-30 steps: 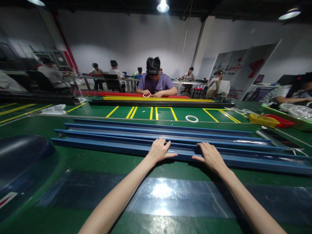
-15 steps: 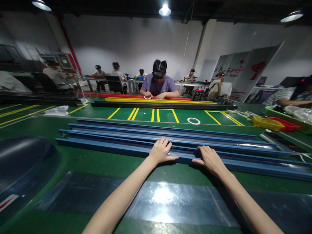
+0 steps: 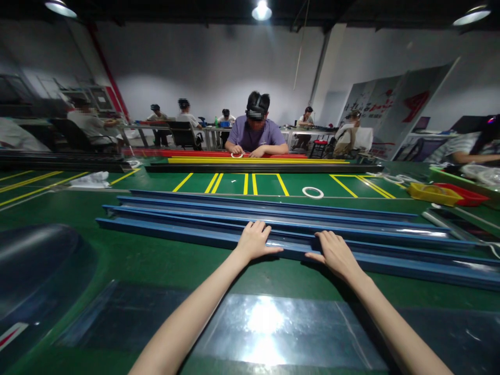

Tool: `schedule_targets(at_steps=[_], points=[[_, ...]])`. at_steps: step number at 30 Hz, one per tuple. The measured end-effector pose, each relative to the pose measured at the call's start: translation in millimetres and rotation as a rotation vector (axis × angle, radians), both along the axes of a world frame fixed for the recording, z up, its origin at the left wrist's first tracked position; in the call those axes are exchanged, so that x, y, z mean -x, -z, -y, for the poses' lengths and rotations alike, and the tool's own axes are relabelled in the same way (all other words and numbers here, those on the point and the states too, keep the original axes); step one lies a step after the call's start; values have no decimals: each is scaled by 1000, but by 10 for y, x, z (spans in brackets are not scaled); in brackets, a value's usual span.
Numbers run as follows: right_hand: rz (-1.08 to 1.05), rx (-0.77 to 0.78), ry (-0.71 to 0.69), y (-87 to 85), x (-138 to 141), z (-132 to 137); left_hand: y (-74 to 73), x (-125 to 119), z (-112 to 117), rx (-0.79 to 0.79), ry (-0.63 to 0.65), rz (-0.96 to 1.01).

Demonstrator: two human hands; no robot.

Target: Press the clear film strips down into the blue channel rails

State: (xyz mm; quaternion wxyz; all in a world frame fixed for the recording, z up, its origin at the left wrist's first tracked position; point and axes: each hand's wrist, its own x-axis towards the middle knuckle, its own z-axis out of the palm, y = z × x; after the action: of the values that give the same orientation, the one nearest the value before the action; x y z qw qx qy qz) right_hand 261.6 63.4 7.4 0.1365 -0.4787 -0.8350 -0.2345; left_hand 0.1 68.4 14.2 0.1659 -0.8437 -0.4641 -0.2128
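Several long blue channel strips [image 3: 164, 211] lie side by side across the green table in front of me. My left hand [image 3: 254, 240] is closed over the nearest blue channel strip [image 3: 156, 232], fingers over its far side and thumb along its near side. A short way to the right, my right hand [image 3: 336, 252] grips the same strip in a similar way, thumb pointing left. Part of the strip shows between the two hands. Both palms hide the parts of it beneath them.
A shiny clear plastic sheet [image 3: 297, 325] lies nearest me. To the left is a dark glossy rounded object [image 3: 42, 265]. Beyond the strips are a white ring [image 3: 312, 192], black [image 3: 253, 168] and yellow [image 3: 253, 161] strips, trays [image 3: 433, 194], and a person in purple [image 3: 255, 136].
The blue channel strips have slid slightly to the right. Both my hands keep their hold and stay almost in the same place in view. The view itself has shifted a little.
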Motion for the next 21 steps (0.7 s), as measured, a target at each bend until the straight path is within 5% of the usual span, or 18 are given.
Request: schedule_targets(at_steps=[15, 21], points=[[-77, 108, -22, -123, 934, 69, -42, 879, 117, 53, -139, -126], [-182, 182, -116, -162, 1043, 144, -60, 1209, 188, 69, -171, -156]])
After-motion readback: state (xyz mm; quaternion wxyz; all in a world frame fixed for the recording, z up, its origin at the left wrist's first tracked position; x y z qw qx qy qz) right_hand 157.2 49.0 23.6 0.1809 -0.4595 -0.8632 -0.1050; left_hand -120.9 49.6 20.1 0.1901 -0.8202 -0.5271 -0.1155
